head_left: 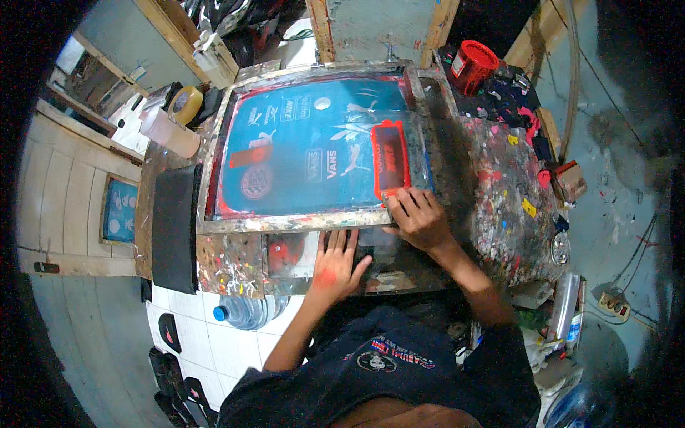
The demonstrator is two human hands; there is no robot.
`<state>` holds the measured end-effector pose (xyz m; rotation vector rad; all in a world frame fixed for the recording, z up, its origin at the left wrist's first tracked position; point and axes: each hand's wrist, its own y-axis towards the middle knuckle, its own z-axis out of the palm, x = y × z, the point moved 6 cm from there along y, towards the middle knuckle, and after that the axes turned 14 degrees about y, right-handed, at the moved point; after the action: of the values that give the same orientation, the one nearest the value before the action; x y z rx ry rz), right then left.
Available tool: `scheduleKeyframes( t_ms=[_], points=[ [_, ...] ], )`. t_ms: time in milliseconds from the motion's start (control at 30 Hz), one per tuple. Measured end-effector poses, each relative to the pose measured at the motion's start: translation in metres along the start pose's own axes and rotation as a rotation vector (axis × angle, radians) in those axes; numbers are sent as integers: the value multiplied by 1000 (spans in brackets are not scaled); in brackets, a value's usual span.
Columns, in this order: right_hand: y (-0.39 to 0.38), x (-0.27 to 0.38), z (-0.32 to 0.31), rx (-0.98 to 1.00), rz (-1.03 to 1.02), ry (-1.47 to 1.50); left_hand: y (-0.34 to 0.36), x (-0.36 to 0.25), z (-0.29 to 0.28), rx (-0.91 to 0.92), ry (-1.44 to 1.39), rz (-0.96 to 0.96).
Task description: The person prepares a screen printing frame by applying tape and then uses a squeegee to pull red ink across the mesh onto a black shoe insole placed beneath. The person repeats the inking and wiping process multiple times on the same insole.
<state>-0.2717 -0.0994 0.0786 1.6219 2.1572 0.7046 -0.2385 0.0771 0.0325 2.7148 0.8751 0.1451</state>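
Note:
A screen-printing frame (285, 226) with blue mesh lies across the worktable, its stencil showing several small logos. Red ink (407, 160) borders a dark rectangular patch of mesh at the right. My right hand (421, 222) is closed over the frame's near edge, just below that patch, with its fingertips curled onto the rim. To its left, my left hand (335, 265) lies flat with its fingers stretched out, their tips at the frame's near edge. A red smear marks the back of this hand. Under it is a pale and dark board surface (285, 257), partly hidden by the frame.
A red ink tub (474, 67) stands at the back right. At the left are a roll of tape (186, 105), a pale plastic cup (169, 134) and a black sheet (175, 232). A water bottle (251, 312) lies by the table's front; black printed pieces (168, 332) rest on white tiles.

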Motion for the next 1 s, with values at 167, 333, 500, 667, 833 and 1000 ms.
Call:
scheduleKeyframes(
  t_ms=[167,333,500,667,833,1000],
  points=[
    [-12,3,11,-24,-11,-14,-37,12,-35,-267,-305,22],
    [-21,3,16,-14,-11,-61,21,56,-53,-211,-93,-62],
    [-19,9,14,-29,-7,-80,22,72,-23,-106,-147,-43],
    [-22,6,12,81,144,10,18,78,-4,-87,-122,-99],
    [-28,-34,-34,-84,291,278,13,68,-10,-133,-36,-188],
    [-105,-229,-83,-233,867,34,-20,79,1,-253,-10,-271]
  ],
)
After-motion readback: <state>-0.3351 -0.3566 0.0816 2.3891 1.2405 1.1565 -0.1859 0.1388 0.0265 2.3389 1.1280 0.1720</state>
